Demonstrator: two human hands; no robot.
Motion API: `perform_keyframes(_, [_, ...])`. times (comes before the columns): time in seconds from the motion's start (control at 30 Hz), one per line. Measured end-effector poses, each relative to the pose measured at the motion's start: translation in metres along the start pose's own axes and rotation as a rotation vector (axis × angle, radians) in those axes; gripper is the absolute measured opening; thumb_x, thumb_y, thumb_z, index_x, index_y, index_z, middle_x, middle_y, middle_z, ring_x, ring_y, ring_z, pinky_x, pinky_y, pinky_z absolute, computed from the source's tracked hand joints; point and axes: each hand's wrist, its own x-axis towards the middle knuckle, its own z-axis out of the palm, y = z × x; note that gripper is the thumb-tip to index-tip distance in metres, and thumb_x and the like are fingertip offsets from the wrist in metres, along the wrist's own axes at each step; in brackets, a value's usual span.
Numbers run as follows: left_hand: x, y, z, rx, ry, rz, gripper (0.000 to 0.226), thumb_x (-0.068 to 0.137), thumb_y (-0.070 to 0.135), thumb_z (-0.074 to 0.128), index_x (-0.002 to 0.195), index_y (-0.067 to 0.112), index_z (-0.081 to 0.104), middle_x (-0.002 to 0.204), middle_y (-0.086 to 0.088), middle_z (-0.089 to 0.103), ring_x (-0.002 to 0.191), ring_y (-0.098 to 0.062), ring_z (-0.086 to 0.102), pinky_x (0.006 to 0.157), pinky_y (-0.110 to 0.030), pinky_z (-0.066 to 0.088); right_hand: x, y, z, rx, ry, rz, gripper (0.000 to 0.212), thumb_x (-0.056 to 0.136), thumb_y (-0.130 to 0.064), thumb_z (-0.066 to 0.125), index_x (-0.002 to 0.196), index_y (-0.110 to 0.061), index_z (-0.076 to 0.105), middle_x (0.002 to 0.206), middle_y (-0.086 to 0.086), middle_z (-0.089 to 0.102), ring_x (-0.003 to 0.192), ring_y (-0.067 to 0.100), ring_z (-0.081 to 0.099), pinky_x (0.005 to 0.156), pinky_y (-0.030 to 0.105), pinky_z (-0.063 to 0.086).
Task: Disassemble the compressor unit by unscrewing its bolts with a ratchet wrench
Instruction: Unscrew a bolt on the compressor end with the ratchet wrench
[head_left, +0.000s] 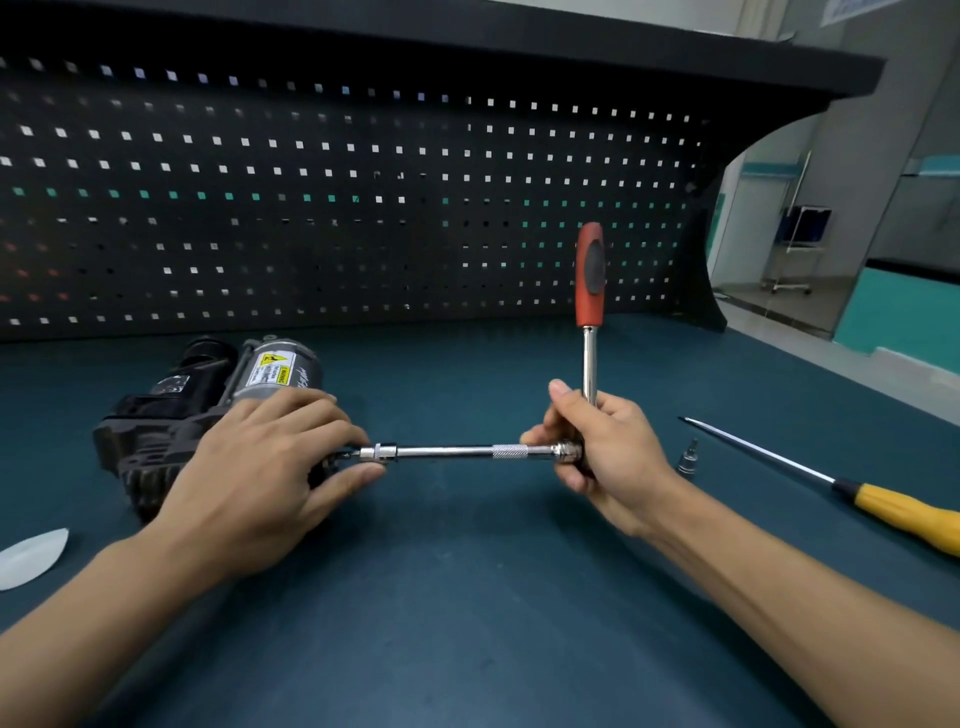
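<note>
- Compressor unit (208, 405) lies on its side, left of centre on the dark teal bench mat (467, 597), just before the black pegboard (363, 208). Silver motor can faces the back. Its yellow warning label is too small to read.
- Left hand (270, 457) covers the unit's near right end, fingers curled over the housing. Index tip and thumb sit either side of the socket end of the extension bar (452, 451). Cannot tell whether they actually pinch it.
- The bolt is hidden under those fingers, and so is the point where the socket meets the unit.
- The bar runs level from the unit to the right hand (597, 447).
- Right hand is wrapped round the chrome shaft of the ratchet wrench (589, 291), low down, with the thumb up along it. The red handle stands upright. The ratchet head is mostly buried in the palm.
- A loose socket bit (688, 460) stands just right of that hand.
- Screwdriver (893, 512) lies slanted beyond the bit, its yellow handle cut off by the right edge.
- A pale translucent object (31, 556) is cut off by the left edge. Cannot tell what it is, or whether it holds anything.
</note>
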Motion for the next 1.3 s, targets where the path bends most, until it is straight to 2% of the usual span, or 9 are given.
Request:
perform_keyframes(0.17, [-0.001, -0.003, 0.002, -0.028, -0.010, 0.043, 0.042, 0.095, 0.055, 0.037, 0.087, 0.027, 0.067, 0.093, 0.019, 0.065, 0.111, -0.015, 0.059, 0.080, -0.041, 0.051, 0.004, -0.008, -0.001, 0.069, -0.023, 0.218, 0.033, 0.102, -0.036, 0.053, 0.085, -0.008, 0.058, 0.075, 0.014, 0.072, 0.032, 0.011, 0.036, 0.031, 0.018, 0.025])
perform_keyframes(0.27, [0.000, -0.004, 0.002, -0.045, -0.007, 0.077, 0.040, 0.095, 0.049, 0.039, 0.086, 0.022, 0.067, 0.091, 0.016, 0.066, 0.110, -0.015, 0.060, 0.078, -0.040, 0.054, 0.008, -0.007, -0.002, 0.170, -0.043, 0.405, 0.033, 0.103, -0.032, 0.048, 0.086, -0.006, 0.060, 0.074, 0.010, 0.072, 0.029, 0.007, 0.033, 0.028, 0.016, 0.022])
perform_keyframes(0.43, [0.000, -0.005, 0.002, -0.064, -0.007, 0.086, 0.039, 0.095, 0.049, 0.040, 0.087, 0.022, 0.068, 0.091, 0.017, 0.066, 0.108, -0.013, 0.059, 0.078, -0.038, 0.054, 0.010, -0.004, -0.005, 0.198, -0.107, 0.565, 0.027, 0.100, -0.028, 0.050, 0.084, -0.008, 0.059, 0.063, 0.001, 0.065, 0.030, 0.003, 0.029, 0.026, 0.014, 0.021])
perform_keyframes(0.67, [-0.001, -0.005, 0.002, -0.062, 0.005, 0.085, 0.037, 0.095, 0.048, 0.044, 0.088, 0.022, 0.070, 0.092, 0.017, 0.066, 0.107, -0.014, 0.061, 0.077, -0.038, 0.054, 0.013, -0.005, -0.011, 0.263, -0.227, 0.704, 0.017, 0.087, -0.023, 0.059, 0.089, -0.006, 0.060, 0.084, 0.013, 0.071, 0.028, 0.001, 0.029, 0.024, 0.012, 0.023])
perform_keyframes(0.77, [-0.001, -0.004, 0.000, -0.052, -0.029, 0.063, 0.037, 0.095, 0.050, 0.042, 0.089, 0.024, 0.067, 0.094, 0.016, 0.065, 0.108, -0.014, 0.060, 0.078, -0.039, 0.053, 0.012, -0.003, -0.008, 0.147, -0.195, 0.622, 0.019, 0.089, -0.026, 0.065, 0.080, -0.012, 0.055, 0.074, 0.006, 0.067, 0.029, 0.001, 0.027, 0.026, 0.013, 0.020])
perform_keyframes(0.9, [0.001, 0.003, -0.001, 0.006, -0.052, 0.029, 0.040, 0.096, 0.055, 0.033, 0.090, 0.028, 0.063, 0.094, 0.017, 0.061, 0.104, -0.015, 0.058, 0.078, -0.038, 0.050, 0.012, 0.002, -0.005, 0.010, -0.071, 0.412, 0.035, 0.089, -0.030, 0.072, 0.070, -0.017, 0.045, 0.058, -0.002, 0.039, 0.031, 0.006, 0.026, 0.031, 0.018, 0.018])
perform_keyframes(1.1, [-0.001, 0.010, 0.000, 0.070, -0.009, 0.028, 0.048, 0.103, 0.048, 0.022, 0.083, 0.025, 0.060, 0.085, 0.014, 0.060, 0.099, -0.020, 0.057, 0.072, -0.036, 0.045, 0.010, 0.007, -0.003, -0.093, -0.058, 0.253, 0.043, 0.091, -0.031, 0.071, 0.067, -0.017, 0.039, 0.057, 0.009, 0.059, 0.033, 0.010, 0.029, 0.035, 0.021, 0.023])
perform_keyframes(1.2, [0.000, 0.011, -0.001, 0.075, 0.002, 0.015, 0.046, 0.103, 0.045, 0.023, 0.078, 0.023, 0.055, 0.084, 0.012, 0.060, 0.098, -0.021, 0.057, 0.071, -0.035, 0.043, 0.011, 0.012, -0.001, -0.183, 0.003, 0.025, 0.047, 0.091, -0.025, 0.074, 0.058, -0.019, 0.041, 0.061, 0.012, 0.057, 0.040, 0.014, 0.040, 0.037, 0.022, 0.028])
perform_keyframes(1.3, [0.001, 0.011, -0.001, 0.069, -0.015, 0.002, 0.047, 0.102, 0.046, 0.022, 0.078, 0.023, 0.055, 0.085, 0.012, 0.061, 0.099, -0.020, 0.057, 0.072, -0.035, 0.043, 0.011, 0.010, -0.001, -0.252, 0.005, -0.200, 0.051, 0.089, -0.021, 0.075, 0.049, -0.022, 0.044, 0.058, 0.010, 0.061, 0.045, 0.018, 0.041, 0.039, 0.022, 0.032])
